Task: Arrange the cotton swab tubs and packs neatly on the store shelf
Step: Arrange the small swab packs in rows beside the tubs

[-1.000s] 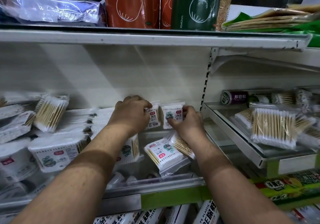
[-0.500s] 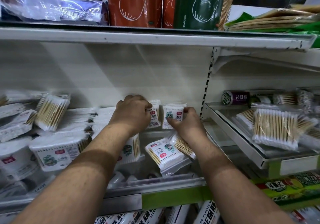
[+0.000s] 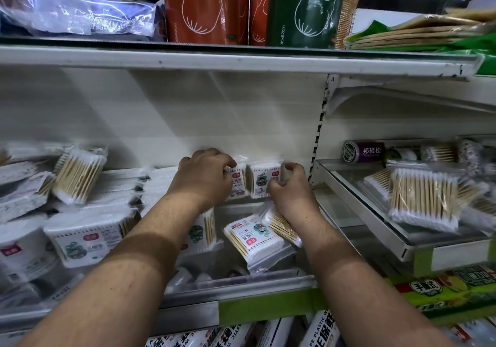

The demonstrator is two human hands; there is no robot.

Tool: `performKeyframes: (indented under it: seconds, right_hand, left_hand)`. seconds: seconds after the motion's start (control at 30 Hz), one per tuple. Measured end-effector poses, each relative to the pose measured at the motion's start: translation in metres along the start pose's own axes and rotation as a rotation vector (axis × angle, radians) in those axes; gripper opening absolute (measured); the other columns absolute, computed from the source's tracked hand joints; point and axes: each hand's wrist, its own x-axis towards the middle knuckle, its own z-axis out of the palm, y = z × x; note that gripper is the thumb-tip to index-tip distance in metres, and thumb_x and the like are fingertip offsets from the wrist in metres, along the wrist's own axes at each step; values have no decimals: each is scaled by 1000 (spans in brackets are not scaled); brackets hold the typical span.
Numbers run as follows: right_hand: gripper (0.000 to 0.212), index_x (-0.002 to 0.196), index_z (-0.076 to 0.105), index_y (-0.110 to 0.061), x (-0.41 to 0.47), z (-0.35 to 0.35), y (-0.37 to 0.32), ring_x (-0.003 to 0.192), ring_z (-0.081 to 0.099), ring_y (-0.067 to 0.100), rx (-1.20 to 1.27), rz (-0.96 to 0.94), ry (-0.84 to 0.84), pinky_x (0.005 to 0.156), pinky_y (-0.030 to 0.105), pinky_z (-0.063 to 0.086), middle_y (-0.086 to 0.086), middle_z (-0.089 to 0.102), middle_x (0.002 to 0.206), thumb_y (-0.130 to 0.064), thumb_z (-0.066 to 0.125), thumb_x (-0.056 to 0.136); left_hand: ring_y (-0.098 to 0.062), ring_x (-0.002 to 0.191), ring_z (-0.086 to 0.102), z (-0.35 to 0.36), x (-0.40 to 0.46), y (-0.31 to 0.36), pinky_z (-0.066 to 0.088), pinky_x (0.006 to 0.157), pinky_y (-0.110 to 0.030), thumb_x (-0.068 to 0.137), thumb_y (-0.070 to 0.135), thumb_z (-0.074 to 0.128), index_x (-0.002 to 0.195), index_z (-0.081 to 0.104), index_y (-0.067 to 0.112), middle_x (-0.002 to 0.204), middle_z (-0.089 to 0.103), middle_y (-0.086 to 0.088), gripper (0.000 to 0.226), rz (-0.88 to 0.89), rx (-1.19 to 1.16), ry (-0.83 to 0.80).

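the left hand (image 3: 204, 177) covers most of an upright swab pack (image 3: 237, 184) at the back of the shelf, so only that pack's right edge shows; the fingers curl round its top and grip it. the right hand (image 3: 291, 188) pinches the neighbouring upright pack (image 3: 264, 179) at its right side, thumb low on the front, fingertips blurred at the top corner. both packs stand side by side against the white back panel (image 3: 188, 110), touching or nearly so; i cannot tell which. below the right wrist a tilted pack (image 3: 279, 223) is half hidden, overlapping a flat labelled pack (image 3: 251, 235). left of the left forearm, tubs (image 3: 77, 239) and loose packs lie jumbled, the outermost cut off by the frame. right of the right hand stands the slotted upright post (image 3: 316, 148), with bare shelf floor between. the clear front lip (image 3: 241, 282) runs under both forearms.
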Motion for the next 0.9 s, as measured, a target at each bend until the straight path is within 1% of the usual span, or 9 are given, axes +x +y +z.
performKeyframes:
  seconds: [0.13, 0.23, 0.33, 0.4, 0.57, 0.63, 0.7, 0.8, 0.9]
  right_hand:
    - [12, 104, 53, -28, -4, -1, -2, 73, 60, 9, -119, -22, 1, 55, 25, 41, -7, 62, 92, -36, 47, 98]
    - [27, 84, 58, -28, -9, 1, -2, 72, 65, 17, -227, -77, -44, 59, 28, 46, -4, 66, 81, -42, 40, 98]
    - [34, 90, 67, -32, -12, 6, -1, 75, 66, 17, -345, -88, -160, 73, 36, 55, -8, 68, 81, -53, 41, 96]
    - [38, 95, 69, -34, -13, 7, -4, 78, 64, 13, -402, -80, -238, 78, 37, 54, -11, 69, 86, -59, 42, 95]
    - [45, 110, 67, -35, -20, -9, -25, 88, 60, 12, -466, -126, -407, 72, 31, 44, -10, 66, 103, -68, 43, 92]
    - [43, 118, 64, -37, -25, -15, -32, 93, 59, 9, -468, -203, -481, 80, 32, 46, -13, 64, 108, -66, 50, 90]
    - [50, 129, 57, -40, -32, -22, -39, 98, 59, 5, -488, -222, -630, 90, 32, 45, -15, 61, 120, -62, 61, 84]
    - [69, 140, 44, -43, -34, -27, -45, 116, 53, 11, -762, -251, -777, 95, 34, 41, -15, 53, 138, -57, 71, 78]
    - [59, 131, 53, -42, -30, -22, -45, 112, 58, 14, -790, -289, -811, 100, 40, 46, -12, 60, 128, -48, 77, 77]
  left_hand:
    - [-17, 123, 44, -1, 0, 1, 33, 103, -39, 92, 23, 46, 121, 61, 28, 131, 55, 7, 34, 1, -4, 9]
    - [-17, 122, 44, 0, 0, 0, 34, 102, -39, 92, 23, 47, 119, 63, 28, 129, 56, 6, 32, -1, -9, 17]
    - [-17, 120, 45, 1, 0, 0, 35, 102, -39, 90, 24, 48, 116, 65, 29, 126, 57, 6, 31, -7, -9, 25]
    - [-17, 120, 45, 1, 1, 0, 34, 102, -38, 89, 24, 49, 114, 65, 29, 125, 57, 6, 31, -11, -11, 30]
    - [-18, 120, 45, 1, 1, -1, 34, 101, -37, 89, 24, 48, 113, 66, 29, 125, 58, 5, 30, -6, -20, 36]
    - [-18, 119, 45, 1, 1, -2, 35, 101, -38, 88, 23, 48, 113, 66, 29, 125, 58, 5, 31, -6, -22, 35]
    - [-18, 119, 45, 1, 2, -2, 35, 100, -39, 88, 23, 48, 113, 66, 29, 124, 58, 5, 31, -7, -20, 33]
    - [-18, 118, 46, 2, 2, -3, 36, 100, -39, 89, 24, 48, 113, 66, 29, 124, 58, 5, 30, -7, -18, 29]
    - [-18, 118, 46, 1, 1, -2, 36, 101, -39, 89, 22, 47, 113, 66, 29, 123, 59, 5, 31, -7, -26, 31]
